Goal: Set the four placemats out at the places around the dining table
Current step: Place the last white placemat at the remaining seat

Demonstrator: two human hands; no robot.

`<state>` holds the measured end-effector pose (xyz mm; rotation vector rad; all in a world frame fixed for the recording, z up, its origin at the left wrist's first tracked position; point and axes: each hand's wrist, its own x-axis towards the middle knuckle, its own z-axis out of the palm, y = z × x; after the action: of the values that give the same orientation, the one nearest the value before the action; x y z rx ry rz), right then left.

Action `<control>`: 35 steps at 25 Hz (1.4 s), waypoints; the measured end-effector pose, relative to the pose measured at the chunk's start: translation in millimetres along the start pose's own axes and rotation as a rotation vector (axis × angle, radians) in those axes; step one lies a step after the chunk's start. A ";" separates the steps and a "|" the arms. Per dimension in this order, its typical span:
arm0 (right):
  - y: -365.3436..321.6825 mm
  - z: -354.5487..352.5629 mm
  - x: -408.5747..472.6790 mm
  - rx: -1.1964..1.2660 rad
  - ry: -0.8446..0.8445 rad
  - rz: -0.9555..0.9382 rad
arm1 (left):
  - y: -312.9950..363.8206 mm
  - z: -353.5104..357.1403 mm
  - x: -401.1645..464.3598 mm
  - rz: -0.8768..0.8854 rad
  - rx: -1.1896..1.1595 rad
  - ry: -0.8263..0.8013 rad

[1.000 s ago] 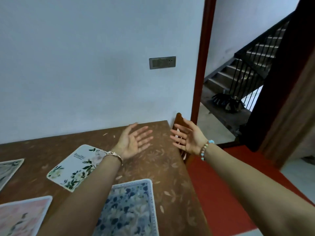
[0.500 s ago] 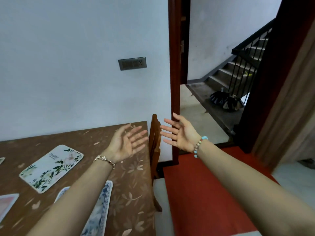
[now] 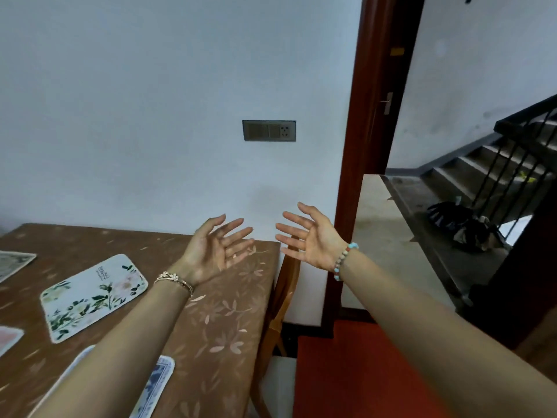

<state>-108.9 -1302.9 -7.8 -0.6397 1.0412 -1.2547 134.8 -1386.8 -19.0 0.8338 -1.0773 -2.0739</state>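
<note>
My left hand (image 3: 215, 248) and right hand (image 3: 312, 238) hang palm-up with fingers spread, gripping nothing. Below my left fingertips lies the dining table (image 3: 229, 303). The green-leaf placemat (image 3: 93, 295) rests left of my left wrist; a blue one (image 3: 156, 384) peeks from under that forearm.

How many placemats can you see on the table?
4. A green-leaf placemat lies whole mid-table; a blue placemat sits partly under the left arm; a pink placemat and a grey placemat are cut off at the left edge.
</note>
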 end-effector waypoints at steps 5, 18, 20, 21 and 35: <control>-29.0 25.4 79.5 -0.014 -0.164 0.057 | 21.7 -14.0 16.0 0.100 -0.045 0.121; -8.8 112.7 224.7 -0.167 -0.811 0.454 | 3.7 -10.7 3.1 0.487 -0.356 0.808; 2.8 117.7 230.3 -0.199 -0.846 0.522 | -8.6 -10.9 -7.2 0.531 -0.389 0.894; 9.8 121.4 235.2 -0.220 -0.866 0.551 | -13.3 -11.5 -13.4 0.541 -0.376 0.938; 75.2 199.9 367.3 -0.389 -0.829 0.691 | -6.3 -141.3 23.6 0.502 -0.436 1.128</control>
<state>95.2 -1666.6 -88.9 -0.8856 0.6862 -0.1239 228.1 -1464.8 -95.0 1.1165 -0.1533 -1.0340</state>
